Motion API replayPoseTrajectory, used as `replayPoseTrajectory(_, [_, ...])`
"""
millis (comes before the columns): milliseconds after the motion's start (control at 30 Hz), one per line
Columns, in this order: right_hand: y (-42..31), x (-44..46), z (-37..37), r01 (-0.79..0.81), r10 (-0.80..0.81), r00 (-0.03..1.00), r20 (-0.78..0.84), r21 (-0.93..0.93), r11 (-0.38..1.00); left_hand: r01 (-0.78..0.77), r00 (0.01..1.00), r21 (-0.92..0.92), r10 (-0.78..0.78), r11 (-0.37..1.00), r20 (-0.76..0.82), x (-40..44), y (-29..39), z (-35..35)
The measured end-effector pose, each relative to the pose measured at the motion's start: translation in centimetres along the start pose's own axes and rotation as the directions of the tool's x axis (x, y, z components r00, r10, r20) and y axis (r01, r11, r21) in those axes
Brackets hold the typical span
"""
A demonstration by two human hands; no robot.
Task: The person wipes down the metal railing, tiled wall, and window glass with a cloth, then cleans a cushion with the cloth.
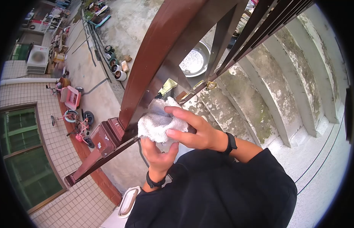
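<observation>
A crumpled white cloth (pixel 161 123) is bunched up between my two hands, close to the brown metal railing. My left hand (pixel 158 154) grips it from below, and part of its fingers is hidden behind the fabric. From the right, my right hand (pixel 198 131) pinches the cloth, with fingers and thumb curled over its edge. Just behind it stands the railing's broad handrail (pixel 154 49), which the cloth overlaps in view; whether the two touch, I cannot tell. The handrail meets a square brown post (pixel 108 136) at the lower left.
Worn concrete steps (pixel 249 91) run along the right. Beyond the railing are a metal basin (pixel 194 60) and a yellowish cloth (pixel 168 86). Flowerpots (pixel 115 68), a pink children's bike (pixel 82 127) and an air-conditioner unit (pixel 37 59) stand at left. A white oblong tub (pixel 128 201) lies below.
</observation>
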State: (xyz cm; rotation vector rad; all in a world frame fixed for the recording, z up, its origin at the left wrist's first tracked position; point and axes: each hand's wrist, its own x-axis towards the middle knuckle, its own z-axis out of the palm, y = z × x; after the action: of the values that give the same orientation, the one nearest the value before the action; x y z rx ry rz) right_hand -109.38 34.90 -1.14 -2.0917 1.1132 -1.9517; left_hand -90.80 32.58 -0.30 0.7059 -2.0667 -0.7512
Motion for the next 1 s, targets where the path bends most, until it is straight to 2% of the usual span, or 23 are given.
replayPoseTrajectory(67, [-0.2,2.0,-0.8,0.129,-0.146,0.979,-0.140,-0.126,0.984,-0.069,0.997,0.109,0.073,0.992,-0.029,3.2,3.2,0.1])
replayPoseTrajectory(133, [-0.2,4.0,-0.5,0.224,-0.311,0.917,-0.251,-0.322,0.920,-0.164,0.960,0.232,0.210,0.959,-0.187,5.6,4.4,0.9])
replayPoseTrajectory(167, [-0.2,4.7,-0.2,0.192,-0.319,0.911,-0.260,-0.418,0.888,-0.202,0.925,0.297,0.281,0.933,-0.254,6.2,4.5,1.2])
replayPoseTrajectory(200, [0.0,5.2,0.3,0.169,-0.305,0.921,-0.244,-0.455,0.874,-0.146,0.906,0.361,0.271,0.921,-0.324,6.3,4.5,1.2])
replayPoseTrajectory(267, [0.2,5.5,1.4,0.040,-0.117,0.977,-0.180,-0.386,0.922,0.016,0.905,0.418,0.165,0.908,-0.391,6.1,3.5,0.6])
replayPoseTrajectory(300, [0.4,5.7,2.3,-0.017,-0.066,0.973,-0.220,-0.357,0.934,0.059,0.912,0.427,0.125,0.902,-0.390,6.2,3.2,0.3])
replayPoseTrajectory(333, [0.3,5.5,2.4,-0.002,-0.061,0.983,-0.174,-0.342,0.940,0.058,0.912,0.423,0.125,0.904,-0.392,6.0,2.8,0.0])
replayPoseTrajectory(433, [0.8,5.3,3.1,0.039,-0.115,0.971,-0.210,-0.335,0.941,0.035,0.902,0.394,0.141,0.919,-0.409,5.6,2.1,-0.3])
replayPoseTrajectory(533, [1.0,7.1,1.4,0.075,-0.168,0.951,-0.261,-0.334,0.940,-0.100,0.866,0.384,0.270,0.918,-0.422,8.4,3.2,0.5])
replayPoseTrajectory(567, [1.2,8.2,0.4,0.080,-0.217,0.923,-0.317,-0.394,0.916,-0.125,0.860,0.373,0.287,0.920,-0.421,10.0,4.2,1.3])
replayPoseTrajectory(600, [1.3,9.2,-0.6,0.078,-0.266,0.891,-0.367,-0.453,0.888,-0.189,0.858,0.438,0.365,0.879,-0.362,11.7,5.3,1.6])
replayPoseTrajectory(700, [1.3,9.7,-3.6,-0.080,-0.238,0.851,-0.468,-0.564,0.822,-0.360,0.838,0.324,0.456,0.875,-0.301,15.1,6.6,4.4])
replayPoseTrajectory(800, [2.8,7.7,-4.4,-0.362,-0.021,0.793,-0.609,-0.498,0.788,-0.339,0.907,0.278,0.391,0.899,-0.158,15.7,6.4,7.3])
replayPoseTrajectory(833, [3.7,6.7,-4.3,-0.457,0.079,0.761,-0.643,-0.446,0.769,-0.296,0.929,0.342,0.352,0.892,-0.116,15.7,5.5,8.2])
replayPoseTrajectory(867, [5.0,5.3,-3.8,-0.471,0.160,0.769,-0.619,-0.380,0.796,-0.263,0.954,0.352,0.296,0.898,-0.042,15.2,4.8,8.3])
replayPoseTrajectory(933, [5.5,2.3,-2.8,-0.495,0.247,0.771,-0.587,-0.307,0.813,-0.249,0.964,0.390,0.267,0.886,0.009,13.0,3.3,8.4])
replayPoseTrajectory(1000, [4.9,0.5,-1.8,-0.427,0.209,0.827,-0.522,-0.340,0.838,-0.235,0.970,0.330,0.244,0.914,0.014,10.8,2.2,7.4])
